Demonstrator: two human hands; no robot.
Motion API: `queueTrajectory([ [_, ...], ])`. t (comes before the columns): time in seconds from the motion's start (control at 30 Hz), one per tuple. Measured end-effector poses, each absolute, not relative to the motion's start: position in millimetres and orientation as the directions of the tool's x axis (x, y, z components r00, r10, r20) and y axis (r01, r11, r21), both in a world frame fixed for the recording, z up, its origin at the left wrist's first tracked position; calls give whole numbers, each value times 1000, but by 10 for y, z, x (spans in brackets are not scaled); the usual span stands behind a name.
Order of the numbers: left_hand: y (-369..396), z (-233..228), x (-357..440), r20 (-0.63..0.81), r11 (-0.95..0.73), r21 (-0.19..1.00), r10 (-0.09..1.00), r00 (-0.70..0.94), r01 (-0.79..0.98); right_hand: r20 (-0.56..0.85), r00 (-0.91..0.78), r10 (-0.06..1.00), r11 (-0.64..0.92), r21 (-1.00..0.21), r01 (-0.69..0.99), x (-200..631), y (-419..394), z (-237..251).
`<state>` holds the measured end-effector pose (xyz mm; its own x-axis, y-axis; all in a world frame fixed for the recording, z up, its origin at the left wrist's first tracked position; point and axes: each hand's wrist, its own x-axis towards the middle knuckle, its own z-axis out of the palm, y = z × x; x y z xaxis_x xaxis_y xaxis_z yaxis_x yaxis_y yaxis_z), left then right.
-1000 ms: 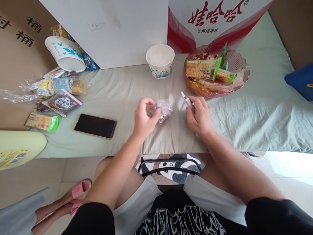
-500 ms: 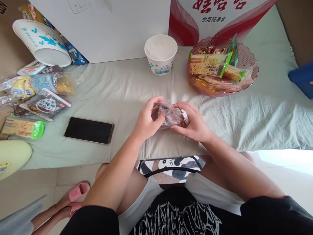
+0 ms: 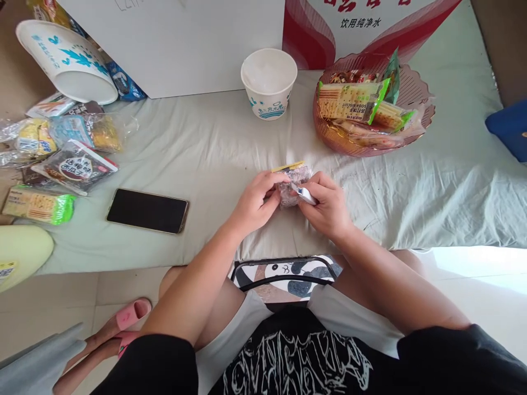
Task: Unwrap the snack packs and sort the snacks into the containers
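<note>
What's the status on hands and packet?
Left hand holds packet. Right hand grips white cutter, tip at packet. Paper cup, pink bowl beyond, apart from hands.

glossy crinkled plastic packet (image 3: 301, 174), wrinkled matt cloth (image 3: 197, 145)

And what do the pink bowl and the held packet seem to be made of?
Pink bowl: glossy and translucent, with ribbed walls; plastic or glass, the look cannot settle it. Held packet: probably thin, clear plastic film outside, given its crinkles and bright glints.
</note>
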<state>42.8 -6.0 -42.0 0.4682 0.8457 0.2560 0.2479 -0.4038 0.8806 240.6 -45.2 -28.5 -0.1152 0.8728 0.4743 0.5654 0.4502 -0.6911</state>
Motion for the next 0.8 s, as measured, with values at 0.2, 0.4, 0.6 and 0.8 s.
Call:
queueTrajectory([
  [0.2,6,-324,411,135,-236,952,896,424,195,424,-300,854,519,-663,540,2492,-477,-261],
  [0.4,38,-354,448,30,-53,997,928,372,50,511,-381,770,635,-560,532,2506,-523,-284],
  [0.6,79,-477,424,64,-66,998,943,328,-6,433,-333,838,546,-644,536,2491,-517,-329],
  [0.8,46,-600,456,264,-285,956,941,213,71,341,-165,925,379,-826,418,2546,-522,-221],
])
